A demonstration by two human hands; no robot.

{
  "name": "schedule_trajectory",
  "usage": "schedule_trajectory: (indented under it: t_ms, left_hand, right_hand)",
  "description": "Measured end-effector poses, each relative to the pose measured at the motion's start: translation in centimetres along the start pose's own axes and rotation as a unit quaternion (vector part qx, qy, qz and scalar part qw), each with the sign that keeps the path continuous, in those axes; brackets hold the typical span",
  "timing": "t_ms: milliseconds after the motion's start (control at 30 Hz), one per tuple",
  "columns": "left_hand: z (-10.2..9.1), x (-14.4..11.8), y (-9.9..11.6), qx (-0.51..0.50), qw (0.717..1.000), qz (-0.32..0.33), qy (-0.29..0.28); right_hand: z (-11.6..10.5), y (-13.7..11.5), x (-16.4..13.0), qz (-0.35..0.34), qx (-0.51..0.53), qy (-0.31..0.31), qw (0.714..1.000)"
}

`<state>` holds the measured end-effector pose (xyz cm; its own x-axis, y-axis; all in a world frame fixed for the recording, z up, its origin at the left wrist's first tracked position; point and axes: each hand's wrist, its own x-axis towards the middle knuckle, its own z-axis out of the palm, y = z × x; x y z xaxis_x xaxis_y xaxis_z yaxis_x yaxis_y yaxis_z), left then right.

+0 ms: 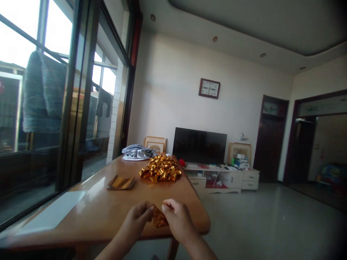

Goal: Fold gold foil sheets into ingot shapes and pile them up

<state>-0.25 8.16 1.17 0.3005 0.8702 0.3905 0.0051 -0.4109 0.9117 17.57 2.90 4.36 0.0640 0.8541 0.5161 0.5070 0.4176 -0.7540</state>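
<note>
On the wooden bench (pixel 103 213), a heap of folded gold foil pieces (pixel 161 169) lies toward the far end, with a flat stack of gold sheets (pixel 121 182) nearer its left edge. At the near edge, the left hand (pixel 139 216) and right hand (pixel 177 218) are both closed in a pinch on one small gold foil piece (pixel 159 218) held between them.

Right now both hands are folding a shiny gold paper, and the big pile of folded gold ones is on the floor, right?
Not quite. In the head view both hands, left hand and right hand, hold the gold paper, but the pile of folded gold ones sits on the wooden table, not the floor.
</note>
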Motion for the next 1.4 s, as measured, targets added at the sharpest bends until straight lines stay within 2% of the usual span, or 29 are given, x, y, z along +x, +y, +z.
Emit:
schedule_trajectory:
  t_ms: [100,200,400,567,867,1167,1400]
  left_hand:
    - [0.2,-3.5,3.4,0.006,1.0,0.009,-0.008]
    - [0.5,-5.8,6.0,-0.02,0.999,0.012,-0.031]
    - [0.9,-7.3,8.5,-0.036,0.998,0.04,-0.032]
    - [1.1,-7.6,9.0,-0.036,0.998,0.038,-0.027]
    - [1.4,-8.1,7.9,-0.112,0.993,0.008,-0.02]
    - [1.2,-8.7,9.6,-0.116,0.993,0.018,-0.033]
    - [1.0,-8.7,10.5,-0.15,0.987,-0.012,-0.047]
  right_hand:
    - [-0.5,-3.0,-2.7,-0.017,0.016,-0.026,0.999]
    - [-1.2,-5.2,-4.5,-0.026,0.026,-0.039,0.999]
    - [-2.1,-7.0,-5.2,-0.046,0.031,-0.048,0.997]
    - [-2.2,-7.2,-5.2,-0.048,0.024,-0.04,0.998]
    - [-2.0,-6.5,-6.4,-0.014,0.06,-0.06,0.996]
    - [-2.0,-6.7,-6.4,0.015,0.134,-0.091,0.987]
    - [-2.2,-7.3,-6.3,0.042,0.199,-0.118,0.972]
